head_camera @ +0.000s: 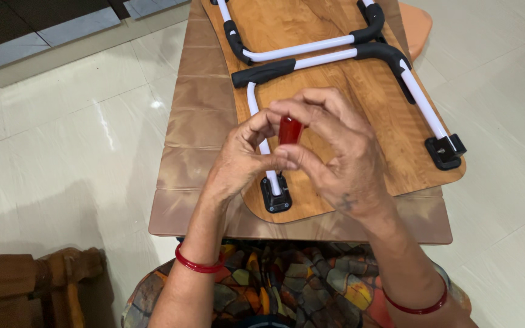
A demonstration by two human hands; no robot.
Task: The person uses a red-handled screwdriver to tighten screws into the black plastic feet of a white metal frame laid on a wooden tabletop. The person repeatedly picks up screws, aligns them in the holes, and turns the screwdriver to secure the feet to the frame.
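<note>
My left hand (242,159) and my right hand (335,152) meet over the near end of a wooden board (360,91). Both sets of fingers close around a red translucent handle (290,129), likely a screwdriver, standing upright between them. Its lower end is hidden by my fingers. Directly below sits a black hinge bracket (276,194) screwed to the board, with a white tube leg (254,100) rising from it. A second folding leg (423,103) lies across the board and ends in another black bracket (446,149) at the right edge.
The board rests upside down on a brown table (195,140) covered in a glossy sheet. A third white and black leg (302,48) lies folded further back. Pale floor tiles surround the table. A carved wooden chair part (37,273) stands at the lower left.
</note>
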